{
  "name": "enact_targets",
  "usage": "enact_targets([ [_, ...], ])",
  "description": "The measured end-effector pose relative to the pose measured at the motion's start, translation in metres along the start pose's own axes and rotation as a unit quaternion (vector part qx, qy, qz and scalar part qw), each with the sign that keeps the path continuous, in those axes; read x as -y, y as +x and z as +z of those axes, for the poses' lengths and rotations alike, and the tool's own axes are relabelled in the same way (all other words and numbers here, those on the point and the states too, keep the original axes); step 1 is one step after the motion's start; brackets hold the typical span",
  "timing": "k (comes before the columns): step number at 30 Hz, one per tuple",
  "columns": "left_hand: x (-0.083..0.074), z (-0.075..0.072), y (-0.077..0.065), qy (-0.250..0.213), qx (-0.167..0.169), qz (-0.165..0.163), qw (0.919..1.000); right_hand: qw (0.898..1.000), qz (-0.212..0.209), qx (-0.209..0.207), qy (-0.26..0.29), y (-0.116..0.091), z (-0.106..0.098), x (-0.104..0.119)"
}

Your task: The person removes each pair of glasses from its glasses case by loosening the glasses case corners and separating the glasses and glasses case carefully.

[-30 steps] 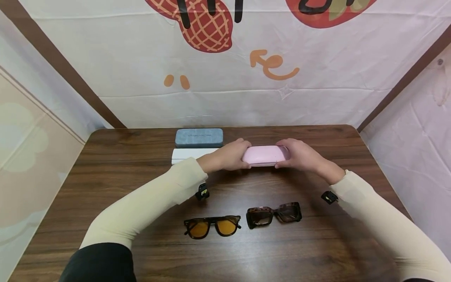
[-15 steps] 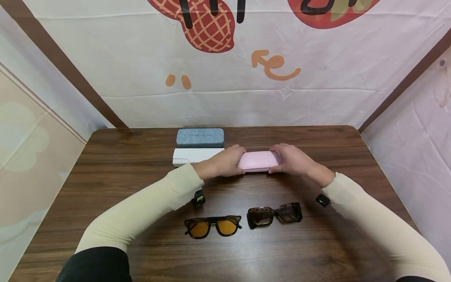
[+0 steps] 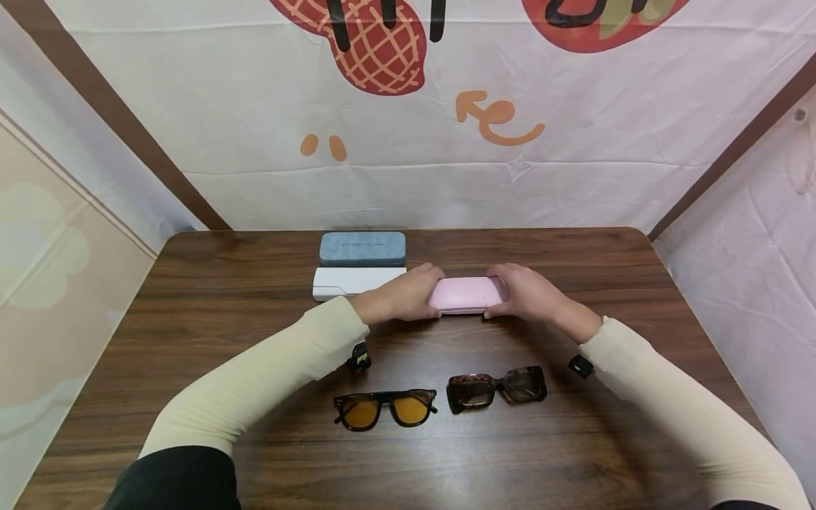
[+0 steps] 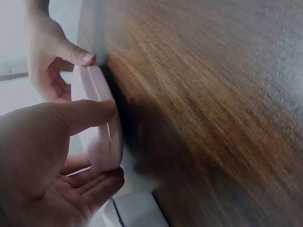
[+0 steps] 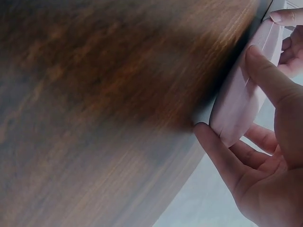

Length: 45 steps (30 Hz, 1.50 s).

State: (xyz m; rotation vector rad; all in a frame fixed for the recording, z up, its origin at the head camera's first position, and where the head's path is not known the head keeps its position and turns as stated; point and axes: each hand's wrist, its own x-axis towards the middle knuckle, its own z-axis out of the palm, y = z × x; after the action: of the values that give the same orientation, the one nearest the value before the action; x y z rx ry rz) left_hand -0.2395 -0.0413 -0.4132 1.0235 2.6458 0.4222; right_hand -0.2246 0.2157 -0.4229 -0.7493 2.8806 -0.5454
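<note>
Between both hands is a pink glasses case, its lid closed along a seam that shows in the left wrist view. My left hand grips its left end, thumb on the front face and fingers behind and under it. The right hand holds the opposite end the same way, with its thumb across the seam. In the head view the case lies level, low over the wooden table. Left of it, a white glasses case is partly covered by my left hand and wrist.
Behind the white case lies a blue glasses case at the table's back edge. Nearer me rest sunglasses with amber lenses and tortoiseshell sunglasses, side by side. A printed cloth hangs behind the table.
Both hands have brought the pink case toward me and slightly left, mostly in the first half second. The other cases and both pairs of sunglasses stay where they were.
</note>
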Motion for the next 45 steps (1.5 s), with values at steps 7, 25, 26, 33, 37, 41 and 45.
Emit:
enact_targets([
  [7, 0.0, 0.003, 0.001, -0.011, 0.007, 0.004, 0.9999, 1.0, -0.02, -0.01, 0.007, -0.003, 0.003, -0.003],
  [25, -0.001, 0.013, 0.006, -0.033, -0.031, 0.002, 0.999, 0.998, -0.062, 0.025, -0.019, -0.003, -0.008, -0.005],
  [26, -0.001, 0.014, 0.006, -0.034, -0.032, 0.001, 0.9989, 0.997, -0.064, 0.026, -0.021, -0.002, -0.008, -0.005],
  [33, 0.001, 0.017, 0.009, -0.041, -0.037, 0.002, 0.9985, 0.999, -0.043, 0.029, -0.004, -0.001, -0.01, -0.006],
  [37, 0.006, 0.017, 0.011, -0.043, -0.033, 0.013, 0.9984, 0.999, -0.037, 0.03, -0.008, 0.001, -0.012, -0.007],
  [41, 0.008, 0.017, 0.012, -0.044, -0.028, 0.016, 0.9985, 0.998, -0.035, 0.045, -0.013, 0.005, -0.016, -0.008],
  [45, 0.006, 0.017, 0.012, -0.04, -0.024, 0.01, 0.9989, 0.997, -0.037, 0.058, -0.018, 0.009, -0.018, -0.009],
])
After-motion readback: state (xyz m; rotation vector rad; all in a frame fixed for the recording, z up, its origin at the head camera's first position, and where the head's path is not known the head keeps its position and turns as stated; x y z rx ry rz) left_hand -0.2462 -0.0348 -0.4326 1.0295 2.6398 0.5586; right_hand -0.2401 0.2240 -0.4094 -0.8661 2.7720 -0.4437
